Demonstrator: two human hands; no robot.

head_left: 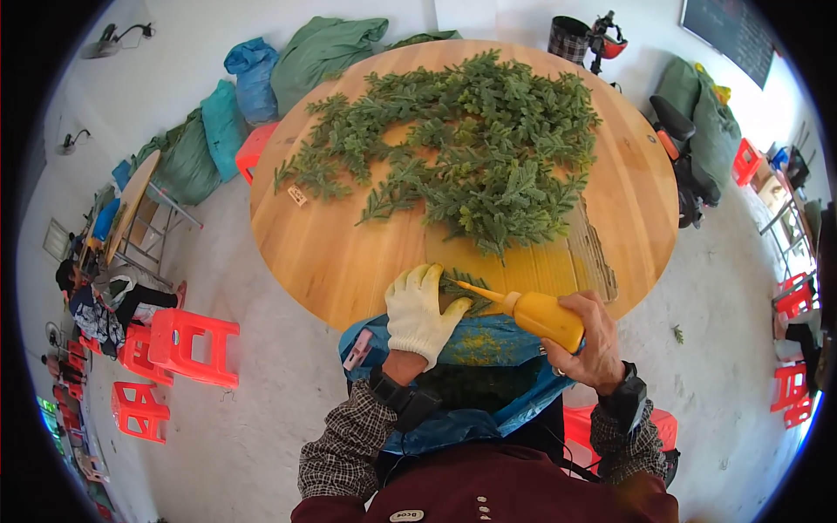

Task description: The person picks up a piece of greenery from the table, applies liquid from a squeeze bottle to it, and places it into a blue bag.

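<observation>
My left hand [417, 312], in a white knit glove with yellow stains, is closed on a small green artificial pine sprig [473, 296] at the table's near edge. My bare right hand [593, 338] grips a yellow squeeze bottle [549, 321], tilted so that its long thin nozzle points left and touches or nearly touches the sprig. Below both hands a blue plastic bag [493, 342] lies over my lap, its mouth spread wide with dark green pieces inside and yellowish bits on its rim. A pink clip [357, 349] sits on the bag's left side.
A large heap of green pine sprigs [488, 166] covers the round wooden table [296, 261]. Flat cardboard [532, 270] lies under its near side. Stuffed sacks [327, 61] line the wall. Red stools [193, 344] stand left, near a seated person [109, 305].
</observation>
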